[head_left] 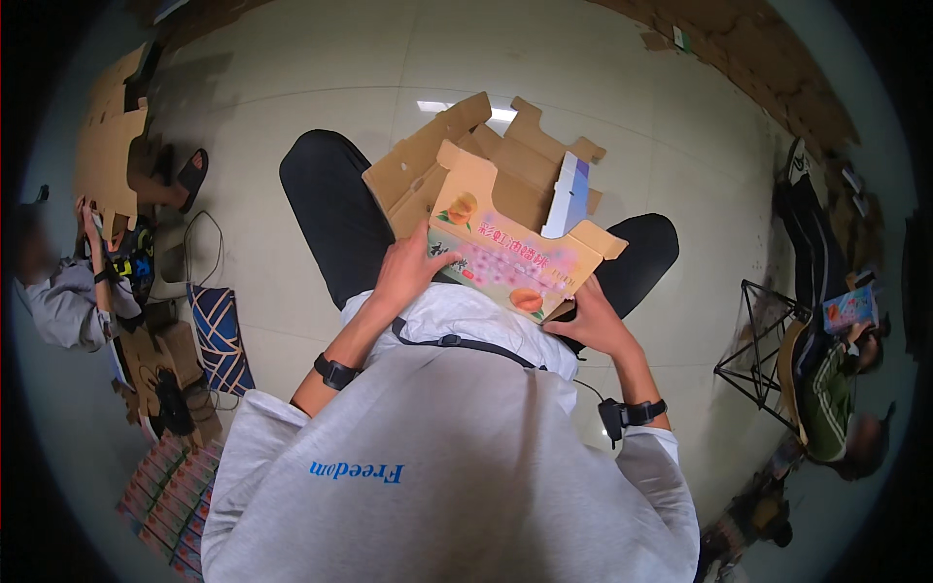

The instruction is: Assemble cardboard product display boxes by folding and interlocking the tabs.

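Above my lap is a partly folded cardboard box [510,255] printed with pink blossoms and peach-like fruit. My left hand [406,272] grips its left end, the thumb lying over the printed side. At the lower right corner, my right hand [598,319] holds the box with thumb and fingers. Cut-out flaps stand up along the box's far edge. Just beyond it, between my knees, lie plain brown cardboard pieces [515,160] with folds and tabs. A white and purple-blue panel [568,194] leans among them. My fingers behind the box are partly hidden.
At the left, a person holds a large brown cardboard sheet [109,155] near a blue patterned cushion [220,335]. Printed boxes [170,505] are stacked at the lower left. A black wire-frame stool [763,350] stands at right, beside another person holding a colourful box [850,309].
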### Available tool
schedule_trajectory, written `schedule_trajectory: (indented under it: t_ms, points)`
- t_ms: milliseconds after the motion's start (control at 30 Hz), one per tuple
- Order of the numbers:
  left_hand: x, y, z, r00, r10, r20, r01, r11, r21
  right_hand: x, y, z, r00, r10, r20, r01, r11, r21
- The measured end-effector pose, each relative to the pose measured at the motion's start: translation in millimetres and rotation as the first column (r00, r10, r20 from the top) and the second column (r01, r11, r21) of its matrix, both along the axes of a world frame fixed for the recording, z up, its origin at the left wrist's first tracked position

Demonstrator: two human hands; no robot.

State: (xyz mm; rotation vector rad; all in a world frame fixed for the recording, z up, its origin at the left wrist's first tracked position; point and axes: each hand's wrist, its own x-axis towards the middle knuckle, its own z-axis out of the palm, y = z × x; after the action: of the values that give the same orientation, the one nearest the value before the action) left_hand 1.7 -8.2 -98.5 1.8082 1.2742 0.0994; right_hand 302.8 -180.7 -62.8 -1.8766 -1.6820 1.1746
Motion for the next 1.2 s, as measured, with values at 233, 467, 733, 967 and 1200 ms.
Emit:
schedule_trajectory:
  t_ms: [233, 467, 733, 967, 1200]
  points:
    - [1, 9, -4, 0.997, -0.074, -0.025, 0.077, 0.984, 0.159, -33, -5, -9, 0.985, -0.169, 0.041, 0.167, 0.985, 0.040]
    - [8, 17, 5, 0.996, 0.054, -0.067, -0.052, 0.998, 0.040, -31, -17, -33, 0.969, -0.124, 0.215, 0.073, 0.970, 0.230]
    - [27, 54, 29, 0.982, 0.188, -0.032, -0.188, 0.982, -0.002, -68, 10, -33, 0.933, -0.360, 0.021, 0.317, 0.847, 0.426]
    - [-8, 53, 32, 0.898, 0.201, 0.393, -0.405, 0.727, 0.555, -79, -8, -36, 0.829, -0.559, 0.027, 0.531, 0.801, 0.277]
    - [-25, 80, 39, 0.911, 0.269, 0.313, -0.399, 0.770, 0.498, -71, -34, -40, 0.836, -0.547, 0.031, 0.524, 0.815, 0.248]
